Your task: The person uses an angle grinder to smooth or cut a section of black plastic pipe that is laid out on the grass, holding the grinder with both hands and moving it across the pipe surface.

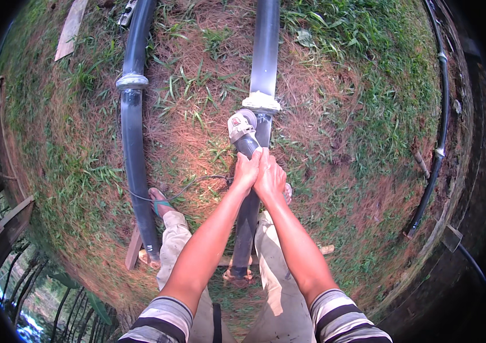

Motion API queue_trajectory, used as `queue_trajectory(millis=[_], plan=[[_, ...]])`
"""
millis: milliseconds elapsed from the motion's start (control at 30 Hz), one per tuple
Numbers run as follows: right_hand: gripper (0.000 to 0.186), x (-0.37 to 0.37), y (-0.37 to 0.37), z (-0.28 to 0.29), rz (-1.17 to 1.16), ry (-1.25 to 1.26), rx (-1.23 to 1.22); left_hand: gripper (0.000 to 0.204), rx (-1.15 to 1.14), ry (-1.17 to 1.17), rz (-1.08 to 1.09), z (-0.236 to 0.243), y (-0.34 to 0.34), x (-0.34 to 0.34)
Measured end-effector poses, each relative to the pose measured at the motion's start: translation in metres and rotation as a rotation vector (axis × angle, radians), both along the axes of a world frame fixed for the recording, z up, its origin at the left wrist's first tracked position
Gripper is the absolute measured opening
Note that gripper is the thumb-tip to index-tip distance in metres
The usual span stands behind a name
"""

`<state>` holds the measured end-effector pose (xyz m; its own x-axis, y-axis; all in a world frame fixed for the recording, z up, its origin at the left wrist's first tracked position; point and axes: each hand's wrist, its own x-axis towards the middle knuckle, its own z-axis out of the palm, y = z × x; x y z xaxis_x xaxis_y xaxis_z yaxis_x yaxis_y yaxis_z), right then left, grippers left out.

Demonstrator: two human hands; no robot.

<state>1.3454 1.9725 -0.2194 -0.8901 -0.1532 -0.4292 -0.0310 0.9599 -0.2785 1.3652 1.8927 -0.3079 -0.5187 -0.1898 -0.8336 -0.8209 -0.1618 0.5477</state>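
An angle grinder (244, 137) with a dark body and a pale metal head is gripped by both hands. My left hand (245, 172) wraps its body from the left, and my right hand (270, 174) closes on it from the right, the two pressed together. The grinder's head and disc lie beside a thick black pipe (265, 57), just below the whitish flange (261, 102) on it. Whether the disc touches the pipe, I cannot tell. The pipe runs away from me between my legs, its near end propped on a piece of wood.
A second black pipe (133, 126) with a grey flange (132, 82) lies to the left. The power cable (189, 186) trails left across it, near my sandalled foot (160, 201). A thinner dark pipe (444, 103) lies far right. A wooden board (71, 28) rests on the grass at upper left.
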Motion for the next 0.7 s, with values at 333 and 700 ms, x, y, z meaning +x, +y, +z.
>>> queue_trajectory(millis=[333, 700], plan=[[0.032, -0.019, -0.015, 0.006, -0.002, -0.102, 0.064, 0.092, 0.152, -0.057, -0.024, -0.003, -0.012, -0.014], [0.033, -0.029, -0.035, 0.014, -0.041, -0.17, 0.192, 0.06, 0.315, -0.031, 0.047, 0.042, -0.036, -0.031]])
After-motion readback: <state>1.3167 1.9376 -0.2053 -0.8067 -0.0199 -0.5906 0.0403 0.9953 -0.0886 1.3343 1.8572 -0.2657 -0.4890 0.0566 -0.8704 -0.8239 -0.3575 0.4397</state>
